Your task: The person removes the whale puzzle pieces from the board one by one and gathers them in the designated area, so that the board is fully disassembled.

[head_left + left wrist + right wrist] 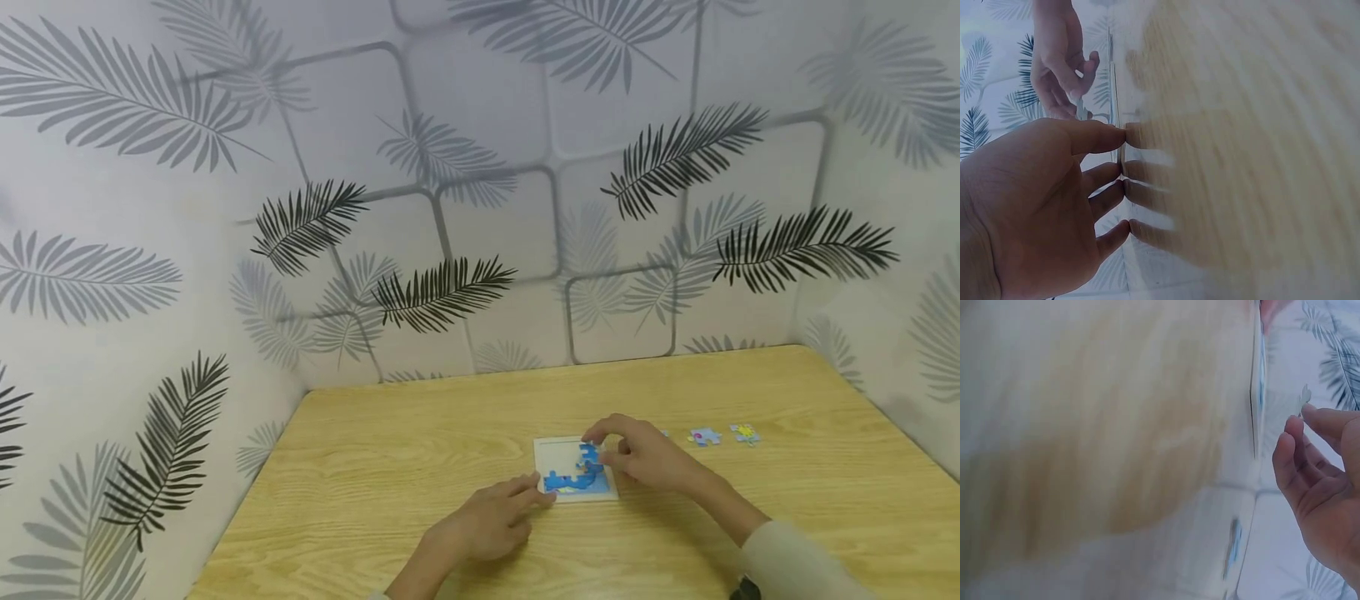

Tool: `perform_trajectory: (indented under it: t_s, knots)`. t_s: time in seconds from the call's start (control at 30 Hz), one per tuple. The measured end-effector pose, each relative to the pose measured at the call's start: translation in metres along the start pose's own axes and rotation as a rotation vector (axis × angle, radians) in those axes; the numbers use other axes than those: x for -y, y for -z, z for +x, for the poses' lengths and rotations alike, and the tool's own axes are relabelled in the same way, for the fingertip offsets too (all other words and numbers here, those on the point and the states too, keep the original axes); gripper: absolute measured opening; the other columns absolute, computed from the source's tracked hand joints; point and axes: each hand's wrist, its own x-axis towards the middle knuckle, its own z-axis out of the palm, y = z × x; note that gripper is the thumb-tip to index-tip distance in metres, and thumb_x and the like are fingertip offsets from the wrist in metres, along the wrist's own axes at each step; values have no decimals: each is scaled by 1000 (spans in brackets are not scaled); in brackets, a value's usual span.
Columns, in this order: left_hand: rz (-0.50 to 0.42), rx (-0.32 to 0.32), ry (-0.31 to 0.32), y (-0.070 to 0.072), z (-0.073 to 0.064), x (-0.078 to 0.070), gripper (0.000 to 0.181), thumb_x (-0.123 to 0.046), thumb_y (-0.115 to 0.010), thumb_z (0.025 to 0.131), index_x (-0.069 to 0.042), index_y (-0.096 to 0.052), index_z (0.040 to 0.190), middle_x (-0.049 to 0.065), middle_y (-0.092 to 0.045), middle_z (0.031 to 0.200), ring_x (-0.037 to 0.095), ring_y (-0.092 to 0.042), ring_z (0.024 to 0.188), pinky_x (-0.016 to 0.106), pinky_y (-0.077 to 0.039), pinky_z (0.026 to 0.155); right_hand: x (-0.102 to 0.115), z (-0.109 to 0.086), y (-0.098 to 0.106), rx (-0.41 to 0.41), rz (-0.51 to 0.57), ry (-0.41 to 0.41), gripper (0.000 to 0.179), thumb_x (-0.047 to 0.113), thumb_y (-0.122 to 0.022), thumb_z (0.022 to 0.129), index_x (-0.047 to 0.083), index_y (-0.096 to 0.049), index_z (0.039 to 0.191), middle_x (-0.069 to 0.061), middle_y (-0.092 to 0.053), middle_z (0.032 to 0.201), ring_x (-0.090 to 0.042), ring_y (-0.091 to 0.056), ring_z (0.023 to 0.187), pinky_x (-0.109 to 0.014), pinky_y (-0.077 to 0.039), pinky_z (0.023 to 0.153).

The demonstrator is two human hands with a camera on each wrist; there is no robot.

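The wall (pixel 480 83) is white to pale grey and carries a printed pattern of black and grey fronds over outlines of rounded rectangles. The bench (pixel 375 467) meets the wall along its rear edge; its top shows light yellow wood grain, with hand shadows falling across it. A pale sleeve (pixel 795 562) covers part of the right forearm. The right hand (pixel 648 454) is positioned at the right side of the puzzle tray (pixel 558 457); its grip is clamped, thumb against fingers, on a thin puzzle piece (pixel 1304 399), seen nearly edge-on. The left hand (pixel 491 518) touches the tray's lower left corner; its grip is apart, fingers spread. The tray lies flat on the bench between the hands: shallow, squarish, with a white border and a whitish base exposed at upper left. Blue pieces (pixel 577 482) occupy its lower and right portions. To the right lie two loose pieces, one light blue with pink (pixel 705 436), the other light blue with yellow (pixel 746 433)
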Motion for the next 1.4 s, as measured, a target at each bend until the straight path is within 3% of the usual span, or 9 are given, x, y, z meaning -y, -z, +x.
perform_trajectory:
  t_s: [0.13, 0.27, 0.47, 0.8, 1.03, 1.23, 1.4]
  knots:
    - [-1, -4, 1, 1, -1, -1, 48, -23, -53, 108, -35, -50, 154, -1, -35, 168, 19, -34, 154, 42, -34, 123, -5, -9, 17, -33, -35, -15, 22, 6, -69, 100, 8, -69, 121, -9, -65, 95, -4, -43, 46, -19, -39, 42]
    - [13, -18, -10, 2, -1, -1, 48, -22, -53, 108, -33, -50, 154, -1, -36, 167, 18, -34, 154, 40, -34, 123, -8, -18, 32, -60, -69, -43, 22, 12, -74, 96, 12, -71, 118, -4, -58, 74, -6, -45, 44, -20, -40, 41]
    - [0, -14, -3, 0, 0, -1, 48, -23, -53, 108, -34, -50, 154, -2, -35, 167, 19, -33, 154, 40, -34, 123, -17, -38, 53, -88, -92, -75, 25, 16, -77, 94, 13, -71, 118, 2, -53, 55, -5, -43, 43, -24, -42, 40]
    - [-9, -16, -8, 0, 1, 0, 48, -23, -54, 108, -34, -50, 154, -1, -36, 167, 19, -33, 154, 41, -35, 123, -35, -71, 84, -155, -162, -119, 24, 11, -76, 94, 11, -72, 118, 7, -50, 59, -3, -40, 43, -26, -43, 38]
    - [-11, -12, -3, 1, 0, -1, 48, -23, -54, 107, -34, -50, 154, -1, -36, 167, 18, -33, 154, 41, -34, 123, -44, -91, 99, -178, -160, -171, 25, 12, -76, 95, 10, -72, 120, -6, -63, 90, -3, -40, 43, -25, -41, 39]
    - [-26, -12, -16, -1, 1, 1, 49, -21, -51, 108, -33, -49, 155, 0, -34, 168, 19, -32, 155, 45, -33, 124, -57, -104, 106, -79, -87, -230, 28, 15, -73, 97, 5, -69, 123, -6, -61, 82, -4, -41, 43, -25, -43, 38]
    - [-40, -23, -26, -4, 1, 4, 49, -20, -49, 109, -33, -48, 156, 0, -33, 169, 20, -31, 155, 46, -33, 124, -63, -107, 105, 13, -37, -253, 31, 16, -73, 97, 2, -68, 124, 2, -49, 67, -2, -39, 46, -20, -42, 40]
